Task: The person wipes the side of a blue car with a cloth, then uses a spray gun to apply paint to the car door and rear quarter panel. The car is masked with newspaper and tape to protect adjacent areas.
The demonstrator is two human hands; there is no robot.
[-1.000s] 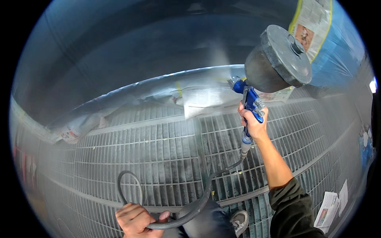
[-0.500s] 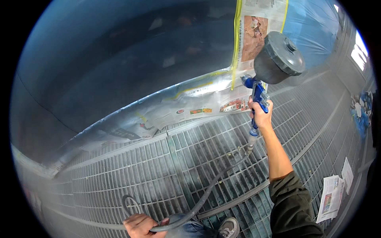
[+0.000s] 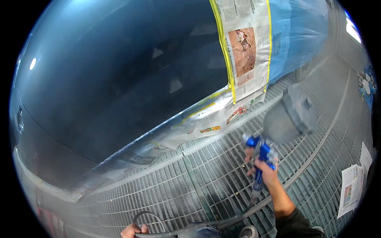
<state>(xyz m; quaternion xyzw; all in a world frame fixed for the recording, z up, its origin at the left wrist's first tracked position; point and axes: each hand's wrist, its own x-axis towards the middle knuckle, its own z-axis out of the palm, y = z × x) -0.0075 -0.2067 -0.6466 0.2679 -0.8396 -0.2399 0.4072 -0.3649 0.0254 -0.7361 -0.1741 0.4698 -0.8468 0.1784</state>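
My right hand is wrapped round the handle of a blue spray gun, somewhat blurred by motion. A grey paint cup sits on top of the gun, tilted to the right. At the lower edge my left hand grips a grey air hose, which loops behind it and runs right toward the base of the gun. Beyond both hands stands a glossy dark blue car panel. The gun is apart from the panel, over the floor grating. Some fingertips of the left hand are cut off by the frame.
Newspaper masking with yellow tape borders the panel's right side and lower edge. Blue plastic sheeting covers what lies further right. Underfoot is a metal floor grating. Loose newspaper sheets lie at the right, with crumpled blue plastic beyond.
My right hand has brought the spray gun down and back, away from the masked corner. My left hand, still on the hose, sits lower in view. The view has shifted.
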